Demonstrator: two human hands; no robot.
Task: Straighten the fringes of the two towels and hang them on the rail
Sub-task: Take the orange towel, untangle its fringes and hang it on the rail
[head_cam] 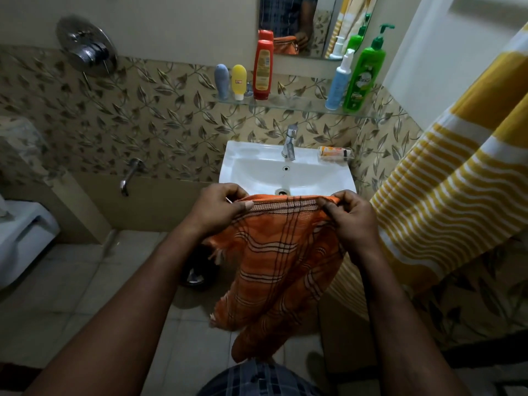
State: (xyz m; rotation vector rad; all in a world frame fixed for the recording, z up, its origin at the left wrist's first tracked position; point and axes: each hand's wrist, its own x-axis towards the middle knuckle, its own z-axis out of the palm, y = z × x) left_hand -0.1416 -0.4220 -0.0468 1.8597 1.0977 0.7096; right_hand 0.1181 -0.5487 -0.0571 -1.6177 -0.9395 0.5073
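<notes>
Orange towel (274, 261): hung from one stretched edge, to level it.
Left hand (220, 208): fingers pinched that edge.
Right hand (347, 217): likewise pinched.

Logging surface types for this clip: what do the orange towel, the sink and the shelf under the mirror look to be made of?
Orange towel: thin woven cloth, likely cotton; visible open weave, frayed fringe, soft draping.
Sink: glossy white ceramic, by its smooth sheen; could be another glazed material.
Shelf: clear glass, since the tiles show through it.
</notes>
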